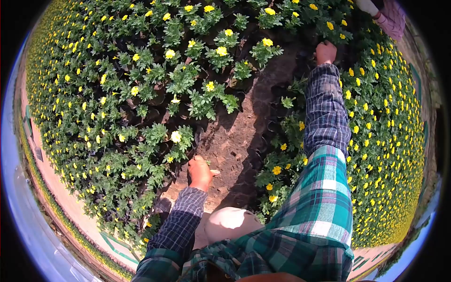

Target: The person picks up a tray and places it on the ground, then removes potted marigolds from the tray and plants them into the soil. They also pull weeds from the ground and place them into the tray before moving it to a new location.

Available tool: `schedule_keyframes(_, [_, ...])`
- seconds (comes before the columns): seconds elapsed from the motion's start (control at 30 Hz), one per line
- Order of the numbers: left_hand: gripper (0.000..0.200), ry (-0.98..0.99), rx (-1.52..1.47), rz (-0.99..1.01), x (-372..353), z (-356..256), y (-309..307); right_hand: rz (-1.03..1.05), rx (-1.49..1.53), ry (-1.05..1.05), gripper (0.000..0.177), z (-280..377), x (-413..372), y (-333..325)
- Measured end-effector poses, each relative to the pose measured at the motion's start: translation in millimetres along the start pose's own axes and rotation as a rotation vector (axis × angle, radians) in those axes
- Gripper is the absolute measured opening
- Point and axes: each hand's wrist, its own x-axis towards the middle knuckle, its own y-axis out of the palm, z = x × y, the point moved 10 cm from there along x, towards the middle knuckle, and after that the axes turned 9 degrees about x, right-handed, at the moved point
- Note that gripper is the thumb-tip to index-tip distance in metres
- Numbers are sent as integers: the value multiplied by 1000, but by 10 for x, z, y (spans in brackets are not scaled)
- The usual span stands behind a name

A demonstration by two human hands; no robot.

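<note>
on both sides of the bare soil strip [235,136]: we see the marigold bed [94,94], green plants with yellow heads, packed closer to the right of the strip than to its left.
bare soil strip: brown and crumbly, it runs away from us between the plants, partly in shadow.
right sleeve [324,108]: our checked arm stretches along the strip's right edge, out to its far end.
near plant [174,141]: a marigold with one pale yellow head stands at the strip's near left edge, just up and left of our left hand.
left hand [201,173]: it rests on the soil at the strip's near left edge, at that plant's base. the fingers are curled together and the thumb pokes toward the strip. we cannot tell if they clamp anything.
right hand [325,51]: at the strip's far end, knuckles up, fingers folded down among leaves. whether it grips a stem or a pot we cannot tell.
nearer hand: the left is far closer to the near plant. the right is well apart, up the strip.
other sleeve [393,18]: a second person's pink checked cuff shows beyond the strip's far right end, apart from our right hand.
</note>
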Motion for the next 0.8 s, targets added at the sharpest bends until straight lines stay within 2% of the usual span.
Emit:
schedule_keyframes(0.03, [84,-1,-12,2,-3,3,2,0,-540,-342,37,603,-204,-26])
schedule_keyframes(0.07, [84,-4,-13,3,-5,12,10,525,-1166,-276,41,566,-335,161])
schedule_keyframes(0.1, [84,6,-11,-10,-7,9,7,529,-1165,-277,41,230,-161,269])
schedule_keyframes(0.17, [84,13,-11,-26,0,4,-7,192,-596,-70,41,-473,419,146])
schedule_keyframes(0.2, [84,5,3,-22,1,8,-6,259,-705,-199,42,-405,375,202])
schedule_keyframes(0.23, [84,-2,17,-18,2,12,-2,263,-703,-202,42,-400,371,231])
schedule_keyframes(0.33, [83,3,-2,-6,-10,-10,-33,260,-691,-122,38,-214,237,194])
schedule_keyframes(0.43, [82,-23,-6,16,-8,3,-21,169,-522,-9,40,111,-14,-19])
schedule_keyframes(0.5, [82,-16,-26,-7,43,48,76,361,-968,-204,34,294,-162,129])
schedule_keyframes(0.53, [83,-10,-45,-31,41,45,49,362,-969,-205,34,20,3,165])
schedule_keyframes(0.57, [83,-10,-46,-30,29,41,40,369,-443,-1,31,-384,218,148])
schedule_keyframes(0.6, [74,-31,-53,-12,-12,-3,-49,356,83,195,29,-662,324,155])
schedule_keyframes(0.63, [67,-50,-61,9,-40,-30,-78,355,77,195,29,-508,250,84])
schedule_keyframes(0.7, [68,-43,-60,12,-48,-38,-63,99,813,535,27,-87,-140,-215])
schedule_keyframes(0.77, [68,-42,-60,9,-37,-10,-58,144,807,465,30,335,-323,-268])
schedule_keyframes(0.8, [77,-21,-29,8,-25,-7,-38,247,636,334,31,632,-434,-259])
